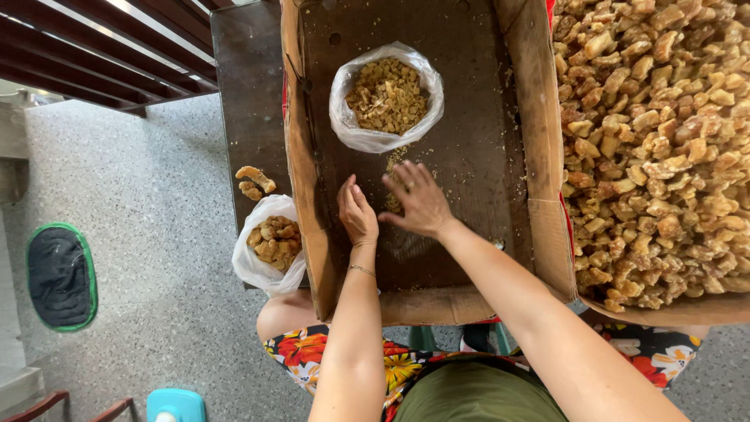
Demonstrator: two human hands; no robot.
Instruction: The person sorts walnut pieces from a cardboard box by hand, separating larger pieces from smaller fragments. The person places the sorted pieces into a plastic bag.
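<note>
item: left hand (pixel 357 212), edge-on, fingers together and straight, holding nothing, resting on the floor of a shallow cardboard box (pixel 469 141). item: right hand (pixel 419 202), palm down, fingers spread wide, gripping nothing, laid over a small heap of crumbled brown pieces (pixel 394 176) that lay between both hands. item: white plastic bag (pixel 387 98) of small pieces, just beyond the heap, inside the box. item: second plastic bag (pixel 269 246) of larger chunks, left of the box on the dark table (pixel 250 94). item: large pile of chunks (pixel 656 141), far right.
</note>
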